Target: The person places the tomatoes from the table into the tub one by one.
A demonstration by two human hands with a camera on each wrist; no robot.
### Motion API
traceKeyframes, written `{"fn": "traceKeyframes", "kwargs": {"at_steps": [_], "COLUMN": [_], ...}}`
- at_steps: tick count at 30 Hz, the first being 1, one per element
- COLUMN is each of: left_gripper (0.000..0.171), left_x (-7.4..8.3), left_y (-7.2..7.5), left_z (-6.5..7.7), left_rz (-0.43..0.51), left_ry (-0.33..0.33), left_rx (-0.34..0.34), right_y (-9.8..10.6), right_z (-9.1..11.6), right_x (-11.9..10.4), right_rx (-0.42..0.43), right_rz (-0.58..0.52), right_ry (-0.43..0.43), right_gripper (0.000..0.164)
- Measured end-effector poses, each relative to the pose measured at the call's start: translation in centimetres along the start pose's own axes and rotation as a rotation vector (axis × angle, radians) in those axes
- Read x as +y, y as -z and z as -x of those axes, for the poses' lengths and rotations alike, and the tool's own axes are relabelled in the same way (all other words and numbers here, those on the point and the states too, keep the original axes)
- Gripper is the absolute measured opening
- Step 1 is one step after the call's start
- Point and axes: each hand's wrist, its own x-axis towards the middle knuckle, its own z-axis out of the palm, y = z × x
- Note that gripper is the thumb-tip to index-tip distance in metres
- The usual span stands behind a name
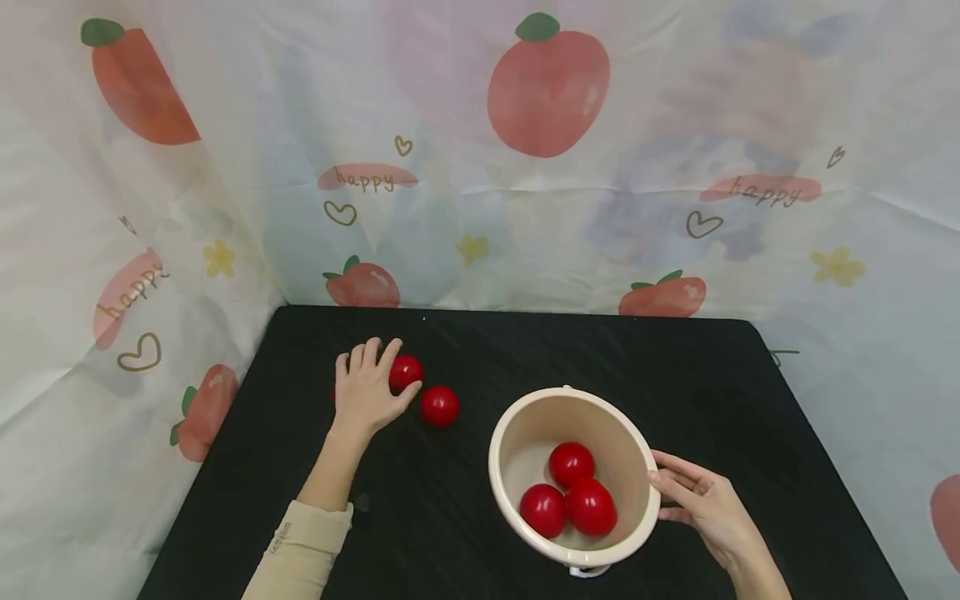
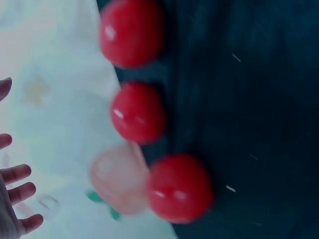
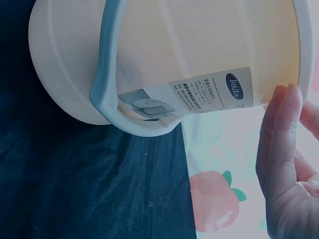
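My left hand [image 1: 365,397] hovers with fingers spread over the far left of the black table, beside a red ball [image 1: 406,374]. A second red ball [image 1: 439,407] sits just to its right, and a third is mostly hidden behind the hand. The left wrist view shows all three, with the fingers [image 2: 17,191] apart from them. On the right, my right hand [image 1: 708,508] pinches the rim of a cream bucket [image 1: 517,433], thumb at the rim and fingers along the outer wall. Inside the bucket lie three red balls [image 1: 589,506].
A black cloth [image 1: 427,533] covers the table. Pale fruit-printed curtains [image 1: 450,100] rise behind it and at the sides. The bucket's handle [image 3: 104,74] hangs down its side, near a printed label [image 3: 214,92].
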Motion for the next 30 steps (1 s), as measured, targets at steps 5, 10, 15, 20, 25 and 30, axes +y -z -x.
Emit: {"fn": "traceKeyframes", "kwargs": {"at_steps": [5,10,15,20,25,30], "left_gripper": [0.07,0.074,0.079,0.081,0.082,0.083], "left_x": [-3.5,-5.9,-7.2,-7.9,-8.7,-9.0], "left_y": [-1.6,-3.1,-4.3,-5.4,-6.4,-6.8], "left_z": [0.6,1.4,1.9,2.4,2.8,3.0], "left_rz": [0.018,0.047,0.042,0.045,0.034,0.038], "left_ry": [0.117,0.2,0.233,0.259,0.274,0.281], "left_rx": [-0.011,-0.048,-0.128,-0.2,-0.247,-0.279], "right_y": [-1.3,-2.1,-1.4,-1.1,-2.1,-1.2], "right_z": [1.0,1.5,1.1,0.7,1.8,1.1], "right_x": [-2.3,-3.7,-2.4,-1.7,-3.7,-2.2], "right_rx": [0.036,0.086,0.076,0.071,0.083,0.025], "right_rz": [0.038,0.057,0.053,0.048,0.022,-0.001], "right_ry": [-0.023,-0.07,-0.076,-0.069,-0.06,-0.003], "right_gripper": [0.053,0.051,0.05,0.047,0.029,0.049]}}
